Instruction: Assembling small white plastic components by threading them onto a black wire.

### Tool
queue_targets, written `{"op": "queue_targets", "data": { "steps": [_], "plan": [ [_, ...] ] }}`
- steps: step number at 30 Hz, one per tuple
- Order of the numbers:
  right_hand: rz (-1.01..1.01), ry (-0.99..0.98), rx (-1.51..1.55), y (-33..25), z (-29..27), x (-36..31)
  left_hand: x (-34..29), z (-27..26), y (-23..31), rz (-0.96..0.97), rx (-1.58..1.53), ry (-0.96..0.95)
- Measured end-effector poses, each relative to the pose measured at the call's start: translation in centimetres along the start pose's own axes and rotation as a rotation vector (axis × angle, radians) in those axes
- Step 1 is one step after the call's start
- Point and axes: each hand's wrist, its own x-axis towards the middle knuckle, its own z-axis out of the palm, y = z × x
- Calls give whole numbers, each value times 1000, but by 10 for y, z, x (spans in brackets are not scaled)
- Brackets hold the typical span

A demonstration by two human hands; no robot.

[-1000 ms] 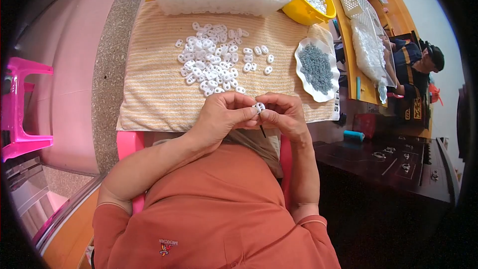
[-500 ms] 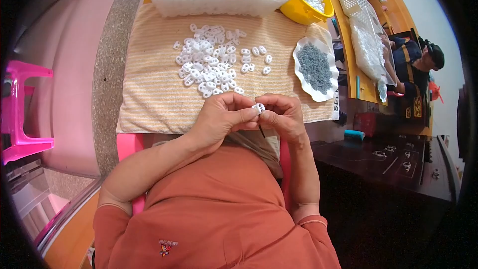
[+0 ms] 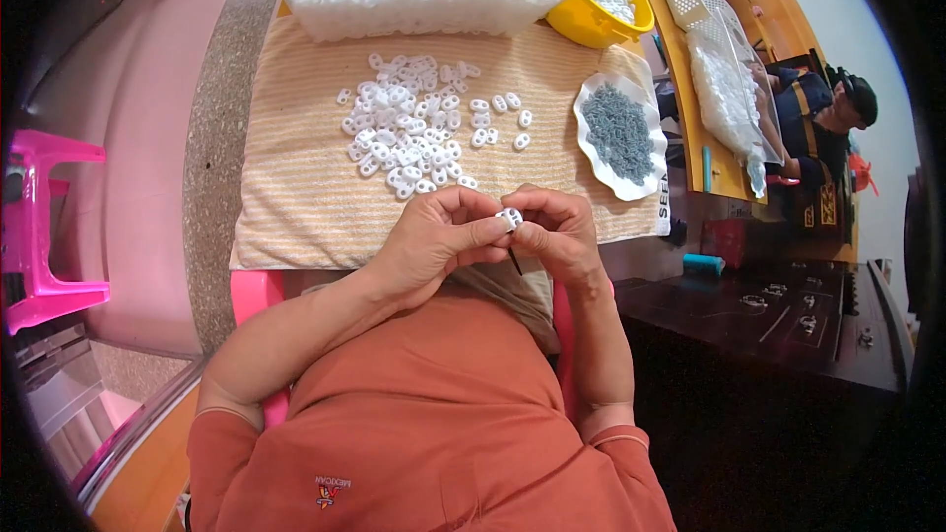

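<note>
Between my fingertips, just off the near edge of the towel-covered table, is a small white oval plastic piece (image 3: 510, 218) with holes. My left hand (image 3: 448, 232) pinches it from the left, thumb and forefinger closed. From the other side my right hand (image 3: 554, 229) grips the same piece. A thin dark stick (image 3: 515, 261) pokes out below the fingers; which hand holds it is hidden. Ahead lies a loose heap of similar white two-holed pieces (image 3: 402, 128), with several more set apart (image 3: 483, 121) to its right. A scalloped white dish (image 3: 588, 143) holds many small grey-blue parts (image 3: 619, 128).
A clear plastic bin (image 3: 414, 15) full of white pieces stands at the far edge beside a yellow basin (image 3: 596, 30). The striped towel (image 3: 296, 177) covers the table. To the right are a dark table (image 3: 729, 305) and another person (image 3: 828, 118); a pink stool (image 3: 49, 227) stands left.
The view has shifted slightly. Both hands stay in nearly the same place, still pinching the white piece; the heap and dish look unchanged.
</note>
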Motion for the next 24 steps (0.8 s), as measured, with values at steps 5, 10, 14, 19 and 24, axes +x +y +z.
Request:
{"op": "queue_targets", "data": {
  "steps": [5,10,14,19,24],
  "plan": [
    [-37,-22,-28,-1,0,1,0,0,0,-5,-17,-31],
    [-93,-46,16,-1,4,2,-1,1,3,-23,-35,-74],
    [-81,-31,-69,-2,5,1,-3,2,4,-24,-20,-103],
    [-162,-43,-204,4,0,-1,-4,4,5,-28,-40,-139],
    [-180,-14,-245,2,11,-2,-3,-1,4,-24,-78,-159]
  ]
}}
